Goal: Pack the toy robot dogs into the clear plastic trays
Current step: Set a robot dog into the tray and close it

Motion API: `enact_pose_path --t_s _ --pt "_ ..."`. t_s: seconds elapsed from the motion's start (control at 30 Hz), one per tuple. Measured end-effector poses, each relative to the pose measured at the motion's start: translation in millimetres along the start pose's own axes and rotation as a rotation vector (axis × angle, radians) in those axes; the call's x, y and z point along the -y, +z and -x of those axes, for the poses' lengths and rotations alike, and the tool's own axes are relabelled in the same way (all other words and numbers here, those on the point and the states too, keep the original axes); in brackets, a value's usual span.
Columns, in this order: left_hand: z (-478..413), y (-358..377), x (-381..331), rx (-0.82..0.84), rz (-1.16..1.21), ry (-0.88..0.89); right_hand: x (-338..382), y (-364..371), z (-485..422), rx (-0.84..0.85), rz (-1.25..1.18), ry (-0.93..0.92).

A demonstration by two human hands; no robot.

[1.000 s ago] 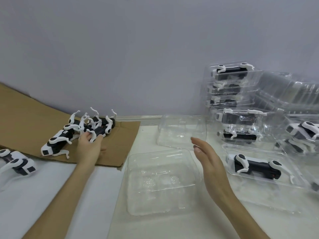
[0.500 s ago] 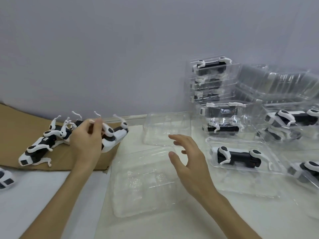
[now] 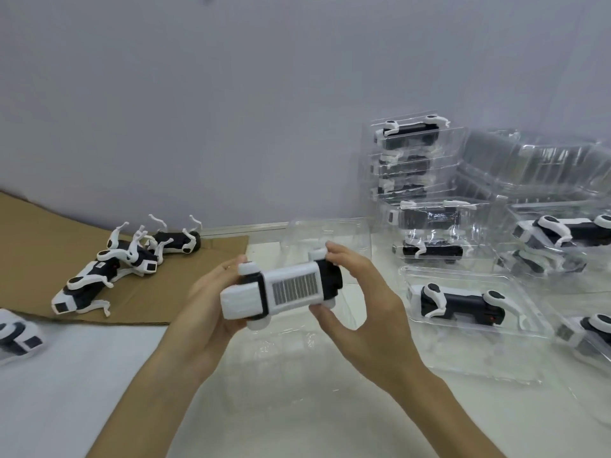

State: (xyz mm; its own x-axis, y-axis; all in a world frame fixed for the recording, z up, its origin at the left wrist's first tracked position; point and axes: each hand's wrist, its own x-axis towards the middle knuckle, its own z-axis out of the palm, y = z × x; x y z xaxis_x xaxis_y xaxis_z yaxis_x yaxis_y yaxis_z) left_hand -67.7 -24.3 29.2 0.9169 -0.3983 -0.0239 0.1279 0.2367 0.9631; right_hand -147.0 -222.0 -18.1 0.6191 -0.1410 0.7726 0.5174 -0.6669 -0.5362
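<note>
You've got the toy dog (image 3: 284,292) pinched between both hands right now: your left hand (image 3: 211,302) cups the white head end from underneath with the fingers curled round it, and your right hand (image 3: 360,292) clamps the black tail end, thumb below and fingers (image 3: 334,254) over the top. So both hands are closed on it, neither one free. The dog's long axis runs left to right, tilted up a bit toward the right, with the striped panel facing you. It hangs in the air directly above the empty tray (image 3: 291,368), which sits on the white table (image 3: 82,391) right in front of you, so I'd say the move is basically straight down, and you'll probably want to line the dog up with the tray's long side first. Just to the right there's a packed tray (image 3: 469,302) with a dog lying flat in it, good reference for orientation. Further right, more filled trays (image 3: 416,180) are stacked against the wall. Off to the left, the loose dogs (image 3: 132,256) wait on the cardboard (image 3: 39,233).
</note>
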Motion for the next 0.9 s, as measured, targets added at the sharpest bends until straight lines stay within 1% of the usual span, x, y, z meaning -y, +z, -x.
enact_pose_path --t_s 0.07,0.13,0.2,0.23,0.27,0.33,0.37,0.4,0.43,0.5,0.53,0.6,0.7,0.77,0.9 --pt "1.1 -7.8 4.1 -0.022 0.021 0.0 3.4 -0.8 -1.1 -0.027 0.023 -0.064" --pt "2.6 -13.9 5.2 -0.005 0.031 0.014 6.8 -1.2 -2.0 -0.042 -0.008 -0.083" --pt "2.2 -17.2 6.4 -0.013 -0.025 0.086 9.7 -0.4 -1.9 -0.073 -0.057 -0.083" --pt "2.0 -18.1 7.9 -0.06 -0.061 0.151 10.7 -0.2 -1.4 -0.095 -0.085 -0.073" --pt "1.9 -18.2 9.5 -0.141 -0.115 0.225 11.1 -0.3 -1.2 -0.121 -0.112 -0.055" --pt "0.3 -25.0 20.5 -0.291 -0.324 0.356 10.8 -2.4 -2.3 -0.182 -0.142 -0.004" --pt "0.6 -28.6 28.4 -0.312 -0.44 0.369 10.3 -4.1 -3.4 -0.209 -0.142 0.029" --pt "1.9 -31.3 37.2 -0.302 -0.519 0.336 10.1 -5.6 -4.6 -0.231 -0.138 0.068" --pt "3.9 -34.1 46.1 -0.265 -0.545 0.263 10.0 -6.8 -5.8 -0.249 -0.136 0.117" --pt "5.1 -35.9 59.3 -0.185 -0.472 0.116 9.6 -8.7 -7.5 -0.267 -0.154 0.223" --pt "5.8 -34.0 62.8 -0.163 -0.417 0.079 9.7 -9.0 -8.0 -0.261 -0.168 0.27" --pt "7.4 -29.0 65.3 -0.142 -0.355 0.068 9.2 -9.0 -8.6 -0.232 -0.173 0.341" --pt "9.2 -22.1 66.9 -0.128 -0.326 0.061 5.1 -6.8 -7.6 -0.151 -0.134 0.408" --pt "10.4 -20.7 68.1 -0.124 -0.314 0.071 4.3 -4.4 -6.0 -0.113 -0.09 0.414" --pt "12.8 -18.5 66.9 -0.1 -0.314 0.127 7.1 -1.6 -4.2 -0.091 -0.034 0.397"
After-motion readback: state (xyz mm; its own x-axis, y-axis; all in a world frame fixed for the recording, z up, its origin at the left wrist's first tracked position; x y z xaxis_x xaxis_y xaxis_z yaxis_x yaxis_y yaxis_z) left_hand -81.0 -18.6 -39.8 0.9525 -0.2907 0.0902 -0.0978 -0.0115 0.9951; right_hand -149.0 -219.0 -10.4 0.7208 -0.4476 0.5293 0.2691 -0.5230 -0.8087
